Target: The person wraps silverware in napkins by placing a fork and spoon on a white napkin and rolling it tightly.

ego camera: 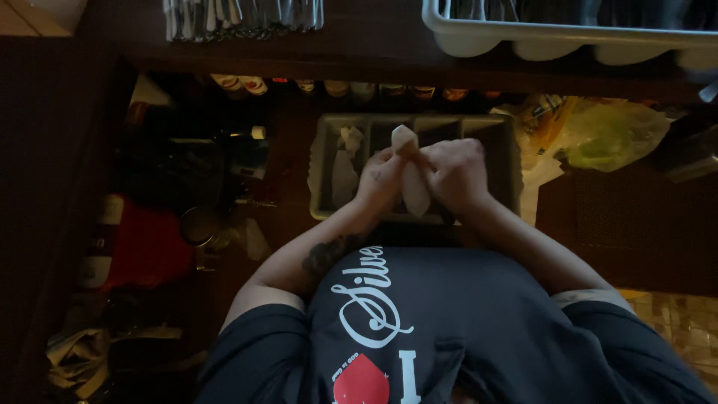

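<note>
Both hands meet at about 12 o'clock from the person's chest, over a grey plastic divided tray (326, 161). Between them is a pale, rolled cloth napkin bundle (412, 179), standing nearly upright with its rounded top poking out above the knuckles and its lower end hanging below the palms. The left hand (380, 179) is clenched around the bundle from the 9 o'clock side; the right hand (456, 173) is wrapped around it from the 3 o'clock side, fingers curled over the cloth. The bundle lies directly between the two hands, touching both.

In the tray's left compartment lie some crumpled white paper scraps (345, 161). At 2 o'clock from the hands sits a crumpled yellow-green plastic bag (609, 133). At 1 o'clock, on a higher dark shelf, is a white plastic cutlery bin (523, 37); at 11 o'clock a row of metal cutlery (243, 19). The light is dim, so finer detail is hard to tell.
</note>
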